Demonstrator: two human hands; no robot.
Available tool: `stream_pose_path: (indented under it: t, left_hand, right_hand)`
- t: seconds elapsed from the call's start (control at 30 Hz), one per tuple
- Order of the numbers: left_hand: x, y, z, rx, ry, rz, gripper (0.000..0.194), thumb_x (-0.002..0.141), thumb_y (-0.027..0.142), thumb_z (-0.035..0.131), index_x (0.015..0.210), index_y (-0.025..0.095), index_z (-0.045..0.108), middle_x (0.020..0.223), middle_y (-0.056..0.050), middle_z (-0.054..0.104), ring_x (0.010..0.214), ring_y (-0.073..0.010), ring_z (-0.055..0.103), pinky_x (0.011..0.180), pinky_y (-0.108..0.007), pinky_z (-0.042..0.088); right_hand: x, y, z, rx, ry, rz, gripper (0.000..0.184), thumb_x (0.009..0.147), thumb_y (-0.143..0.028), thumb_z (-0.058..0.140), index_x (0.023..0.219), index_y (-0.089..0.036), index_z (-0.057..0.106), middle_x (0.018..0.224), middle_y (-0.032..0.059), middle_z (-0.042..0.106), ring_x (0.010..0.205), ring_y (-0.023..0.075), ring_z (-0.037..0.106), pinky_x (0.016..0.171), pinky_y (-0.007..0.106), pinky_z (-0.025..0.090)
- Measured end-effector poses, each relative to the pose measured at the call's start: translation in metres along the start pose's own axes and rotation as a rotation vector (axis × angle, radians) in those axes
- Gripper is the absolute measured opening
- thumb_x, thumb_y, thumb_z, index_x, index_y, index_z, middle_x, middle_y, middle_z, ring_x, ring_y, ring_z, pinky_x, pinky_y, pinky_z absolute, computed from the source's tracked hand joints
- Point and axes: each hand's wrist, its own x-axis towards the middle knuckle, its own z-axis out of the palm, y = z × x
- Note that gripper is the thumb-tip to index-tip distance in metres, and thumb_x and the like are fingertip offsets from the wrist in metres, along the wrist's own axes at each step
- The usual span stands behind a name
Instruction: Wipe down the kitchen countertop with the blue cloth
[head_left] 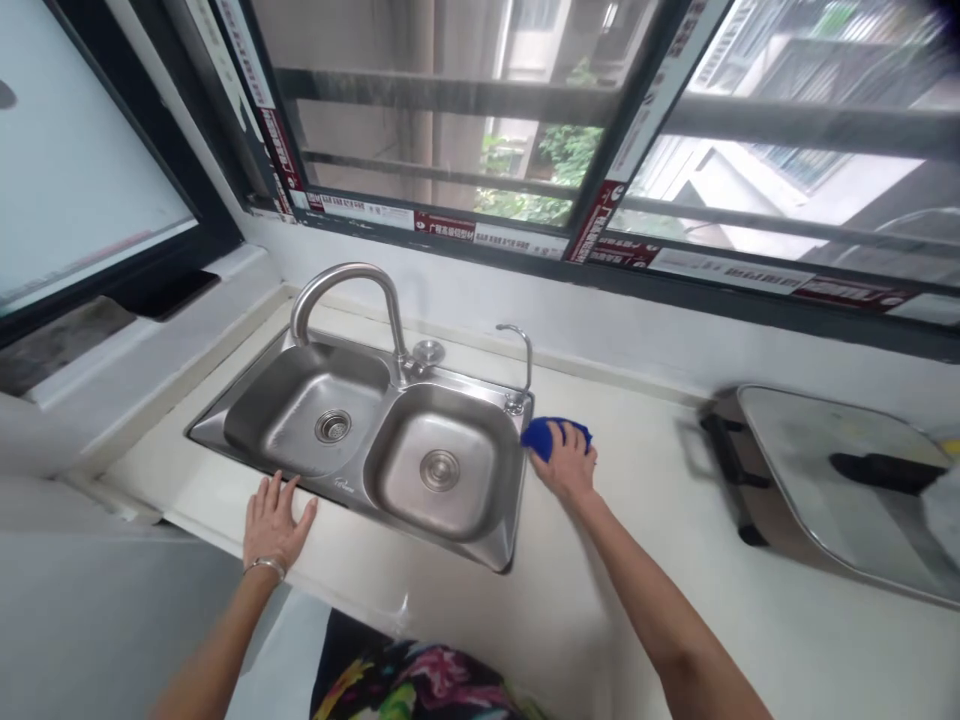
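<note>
1. Two bare hands (274,525) (568,465) at a white worktop (465,605), beneath a dark-framed window (495,238).
2. Pressed to the worktop, gripping a blue cloth (541,438): the right hand, with its grip closed over the fabric, at the sink's right rim, near the back right corner.
3. Laid flat near the worktop's front edge: the left hand, with its grip open and empty, fingertips at the front rim of the sink (493,550), silver bracelet (266,567) around the wrist.
4. Set into the worktop between both hands: the steel sink, with a left basin (262,405) and a right basin (390,450), each with a round drain.
5. Upright behind the basins: a large curved faucet (347,269), arched over the left basin, and a slim tap (529,362) at the back right corner, near the cloth.
6. Toward the worktop's right end, well apart from the cloth: a brown electric pan (784,545) under a glass lid (802,430) with a black handle.
</note>
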Motion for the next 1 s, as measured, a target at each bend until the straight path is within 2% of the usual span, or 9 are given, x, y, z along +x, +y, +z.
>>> stream_pose_path:
  t: [0.1, 0.2, 0.27, 0.33, 0.5, 0.6, 0.67, 0.83, 1.0]
  left_hand:
    - [0.0, -0.002, 0.003, 0.0, -0.001, -0.002, 0.069, 0.091, 0.054, 0.037, 0.143, 0.011, 0.052, 0.161, -0.018, 0.035, 0.153, -0.036, 0.022, 0.124, -0.055, 0.019]
    - [0.0, -0.003, 0.005, -0.001, 0.006, 0.003, 0.069, 0.091, 0.054, 0.036, 0.143, 0.011, 0.052, 0.161, -0.019, 0.035, 0.152, -0.0367, 0.022, 0.123, -0.056, 0.019]
    - [0.0, -0.004, 0.007, 0.004, 0.016, 0.008, 0.07, 0.091, 0.055, 0.036, 0.143, 0.011, 0.052, 0.161, -0.018, 0.035, 0.152, -0.037, 0.023, 0.123, -0.056, 0.02]
    - [0.001, -0.005, 0.008, 0.01, 0.029, 0.016, 0.07, 0.091, 0.055, 0.036, 0.143, 0.012, 0.052, 0.161, -0.018, 0.036, 0.152, -0.0366, 0.023, 0.123, -0.055, 0.02]
    - [0.001, -0.007, 0.009, 0.025, 0.025, 0.03, 0.069, 0.091, 0.056, 0.037, 0.141, 0.013, 0.053, 0.16, -0.018, 0.037, 0.152, -0.0358, 0.023, 0.123, -0.055, 0.021]
    - [0.001, -0.008, 0.008, 0.032, 0.005, 0.029, 0.07, 0.09, 0.057, 0.037, 0.142, 0.013, 0.053, 0.161, -0.018, 0.036, 0.153, -0.0356, 0.022, 0.123, -0.056, 0.021]
    - [0.0, -0.009, 0.008, 0.032, 0.0, 0.029, 0.069, 0.09, 0.056, 0.037, 0.142, 0.012, 0.053, 0.161, -0.018, 0.036, 0.153, -0.0353, 0.021, 0.123, -0.056, 0.021]
    - [0.0, -0.007, 0.006, 0.039, 0.0, 0.027, 0.067, 0.091, 0.055, 0.037, 0.141, 0.014, 0.053, 0.16, -0.017, 0.036, 0.153, -0.0345, 0.021, 0.124, -0.056, 0.021]
    - [-0.001, -0.006, 0.004, 0.041, -0.014, 0.026, 0.067, 0.091, 0.055, 0.037, 0.141, 0.014, 0.053, 0.16, -0.017, 0.036, 0.154, -0.0341, 0.02, 0.125, -0.055, 0.018]
  right_hand:
    - [-0.048, 0.015, -0.009, -0.013, -0.024, -0.166, 0.075, 0.087, -0.053, 0.051, 0.152, -0.018, 0.033, 0.149, 0.0201, 0.042, 0.135, 0.0399, 0.036, 0.106, 0.061, 0.033]
    - [-0.08, 0.038, -0.018, -0.011, -0.076, -0.276, 0.079, 0.086, -0.045, 0.052, 0.157, -0.023, 0.024, 0.154, 0.0165, 0.039, 0.138, 0.0378, 0.036, 0.106, 0.058, 0.037]
    - [-0.085, 0.054, -0.022, 0.001, -0.118, -0.301, 0.076, 0.088, -0.04, 0.05, 0.158, -0.028, 0.023, 0.155, 0.013, 0.039, 0.139, 0.0347, 0.038, 0.105, 0.054, 0.04]
    - [-0.076, 0.066, -0.024, 0.01, -0.149, -0.268, 0.07, 0.091, -0.039, 0.047, 0.157, -0.03, 0.026, 0.153, 0.0118, 0.041, 0.137, 0.0329, 0.04, 0.102, 0.051, 0.044]
    - [-0.005, 0.08, -0.013, -0.023, -0.142, -0.027, 0.064, 0.094, -0.047, 0.041, 0.154, -0.027, 0.036, 0.147, 0.0162, 0.046, 0.129, 0.0365, 0.046, 0.095, 0.053, 0.047]
    - [0.05, 0.074, -0.002, -0.044, -0.102, 0.13, 0.065, 0.092, -0.05, 0.043, 0.153, -0.025, 0.04, 0.145, 0.0184, 0.047, 0.124, 0.0399, 0.047, 0.096, 0.059, 0.044]
    - [0.086, 0.063, 0.003, -0.037, -0.092, 0.18, 0.066, 0.091, -0.05, 0.045, 0.152, -0.024, 0.043, 0.143, 0.0201, 0.048, 0.121, 0.0413, 0.048, 0.095, 0.061, 0.043]
    - [0.168, 0.025, 0.01, 0.013, -0.18, 0.121, 0.063, 0.089, -0.052, 0.052, 0.146, -0.024, 0.052, 0.137, 0.0191, 0.055, 0.113, 0.0391, 0.054, 0.091, 0.054, 0.047]
    - [0.22, -0.01, 0.02, 0.087, -0.255, -0.111, 0.061, 0.084, -0.061, 0.062, 0.134, -0.025, 0.063, 0.13, 0.0114, 0.063, 0.113, 0.0317, 0.058, 0.095, 0.043, 0.048]
